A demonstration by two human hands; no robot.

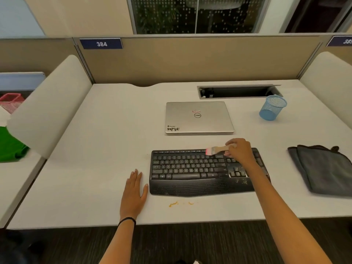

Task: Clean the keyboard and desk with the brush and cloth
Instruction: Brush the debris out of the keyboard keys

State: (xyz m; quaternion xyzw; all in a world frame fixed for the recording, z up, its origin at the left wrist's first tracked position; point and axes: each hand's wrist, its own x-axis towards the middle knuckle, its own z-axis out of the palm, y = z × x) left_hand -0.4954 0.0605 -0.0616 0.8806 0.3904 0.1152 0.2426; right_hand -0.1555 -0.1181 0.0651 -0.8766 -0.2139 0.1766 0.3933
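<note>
left hand (134, 193) is laid flat, fingers straight, on desk (85, 187); keyboard (190, 172) just to its right. brush (217, 149) is gripped by right hand (241, 151), bristles at top key row. cloth (323, 168) is seen well right of that hand.

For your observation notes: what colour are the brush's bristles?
The brush has pink-red bristles, clearest in the head view.

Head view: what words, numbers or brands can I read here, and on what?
"384": blue plate on the partition.
"38", rest cut off: second plate at the right edge.
"DELL", upside down: laptop lid.
"WMN": sticker on the lid.
Too blurred: red label on the lid, keyboard keys.
</note>
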